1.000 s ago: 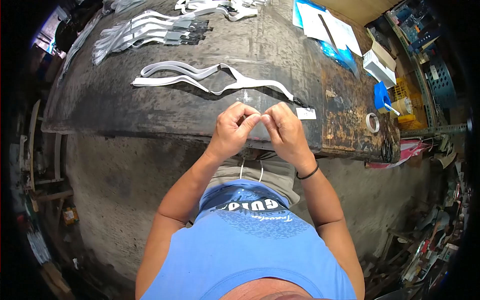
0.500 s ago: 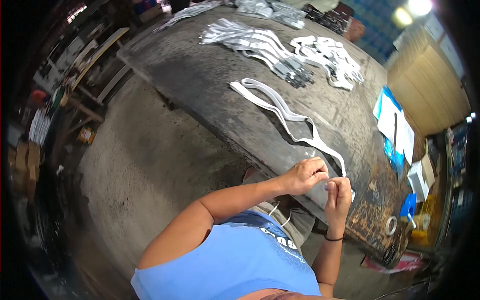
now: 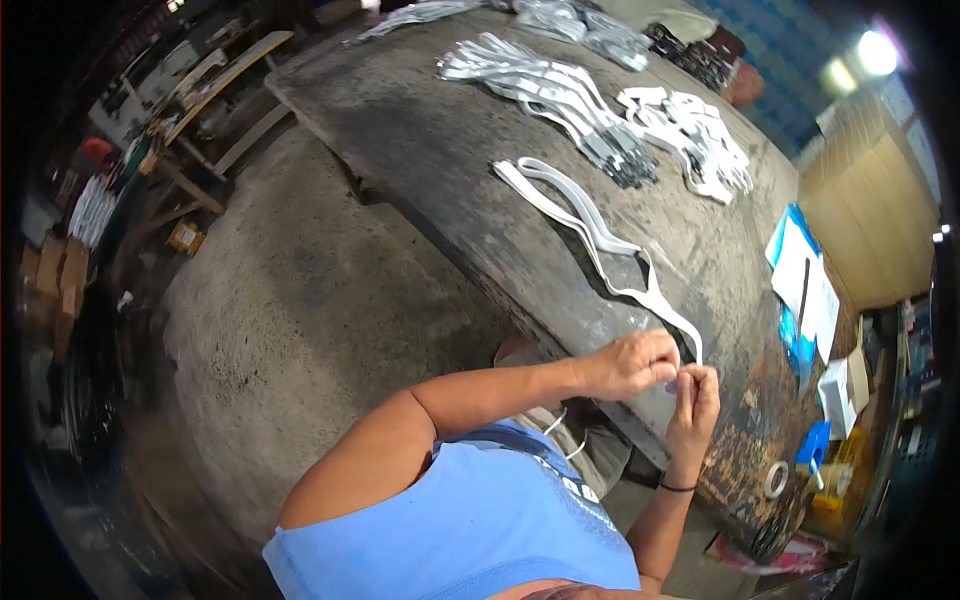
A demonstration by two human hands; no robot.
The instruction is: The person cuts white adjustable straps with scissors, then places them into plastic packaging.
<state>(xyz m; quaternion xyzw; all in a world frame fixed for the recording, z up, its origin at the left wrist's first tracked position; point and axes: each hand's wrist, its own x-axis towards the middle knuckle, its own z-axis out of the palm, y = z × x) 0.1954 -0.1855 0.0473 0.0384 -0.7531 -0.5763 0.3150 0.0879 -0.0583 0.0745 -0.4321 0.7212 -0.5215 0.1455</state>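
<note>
The view has swung leftward since a second ago, while the left hand (image 3: pixel 638 366) and right hand (image 3: pixel 694 402) stay pinched, on what I cannot tell; their close work seems unbroken; the white strap (image 3: pixel 654 298) lies just beyond; concrete floor (image 3: pixel 300 330) and cardboard box (image 3: pixel 865 195) flank the stained counter (image 3: pixel 410 165).

Open lane left, crowding right
Bare table (image 3: pixel 440 190) runs along the near edge, left of the loose white strap (image 3: pixel 652 297) barring the reach forward; whether its end clears the right hand (image 3: pixel 694 402) is hard to tell. Bundled straps (image 3: pixel 565 90) lie beyond; papers (image 3: pixel 816 305), white box (image 3: pixel 836 400) and tape roll (image 3: pixel 768 486) narrow the right.
</note>
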